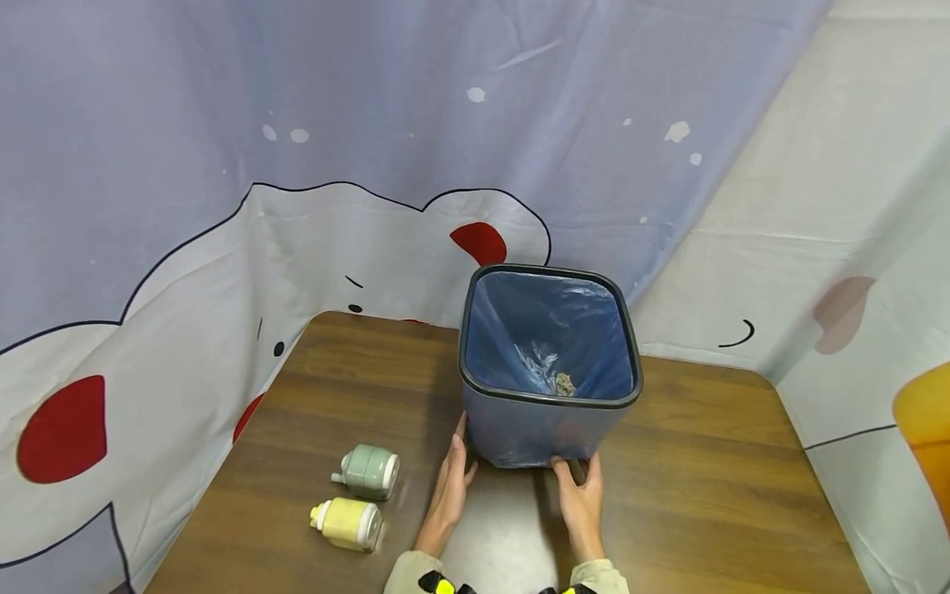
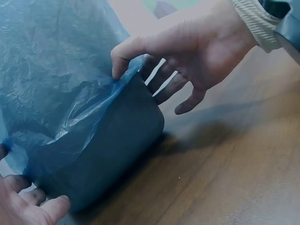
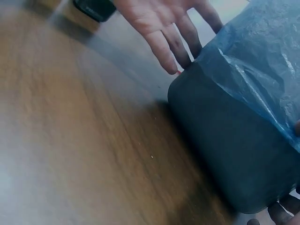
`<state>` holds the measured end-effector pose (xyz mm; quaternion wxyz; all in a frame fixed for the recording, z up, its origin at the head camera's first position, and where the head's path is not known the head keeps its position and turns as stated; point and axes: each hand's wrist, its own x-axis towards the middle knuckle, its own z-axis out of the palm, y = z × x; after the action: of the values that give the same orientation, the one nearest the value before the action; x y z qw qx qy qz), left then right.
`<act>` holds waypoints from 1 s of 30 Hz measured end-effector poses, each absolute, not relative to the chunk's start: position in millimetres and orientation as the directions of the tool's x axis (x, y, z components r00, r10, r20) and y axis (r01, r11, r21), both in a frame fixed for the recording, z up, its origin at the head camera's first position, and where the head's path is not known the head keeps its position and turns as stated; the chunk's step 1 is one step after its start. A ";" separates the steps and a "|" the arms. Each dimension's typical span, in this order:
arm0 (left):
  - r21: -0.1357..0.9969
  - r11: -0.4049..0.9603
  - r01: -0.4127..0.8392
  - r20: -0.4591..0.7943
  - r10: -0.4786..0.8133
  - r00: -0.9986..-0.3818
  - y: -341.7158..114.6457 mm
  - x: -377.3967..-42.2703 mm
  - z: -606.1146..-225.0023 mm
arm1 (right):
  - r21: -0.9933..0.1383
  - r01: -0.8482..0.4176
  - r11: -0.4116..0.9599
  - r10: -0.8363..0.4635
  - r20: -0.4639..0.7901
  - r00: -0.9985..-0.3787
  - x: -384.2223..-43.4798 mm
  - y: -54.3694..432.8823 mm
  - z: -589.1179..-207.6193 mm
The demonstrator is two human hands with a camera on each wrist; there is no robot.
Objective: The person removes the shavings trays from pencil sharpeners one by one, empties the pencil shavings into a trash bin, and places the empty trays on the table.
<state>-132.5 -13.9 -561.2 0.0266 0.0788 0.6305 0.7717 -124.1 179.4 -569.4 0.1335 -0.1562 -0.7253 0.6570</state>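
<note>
A dark-rimmed square waste bin with a translucent blue liner bag stands in front of me, its mouth tipped partly toward me. At its bottom lies a small tan, crumpled thing. My left hand holds the lower left corner, with the fingers along that side. The lower right corner is gripped by my right hand; its thumb presses the front face over the bag. Both wrist views show fingers at the bin's low corners and the liner hanging over its wall. I cannot tell whether the whole base touches the table.
To the left on the brown wooden table are a green bottle and a yellow bottle, side by side, caps pointing left. Printed curtains hang along the back and both sides of the tabletop.
</note>
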 end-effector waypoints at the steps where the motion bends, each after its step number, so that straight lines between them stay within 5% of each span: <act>1: 0.978 -0.201 0.057 0.088 0.146 -0.985 -14.6 -130.8 -561.0 | -0.996 0.049 0.078 0.401 -0.014 -0.916 -122.1 179.2 -568.8; 30: 0.995 -0.006 0.104 0.103 0.142 -0.985 -27.0 -97.2 -565.6 | -0.993 0.079 0.089 0.452 -0.030 -0.892 -84.7 174.8 -571.0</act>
<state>-97.2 -27.0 -565.6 0.0135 0.0870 0.7047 0.7040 -84.7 174.8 -571.0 0.1435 -0.1832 -0.7238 0.6496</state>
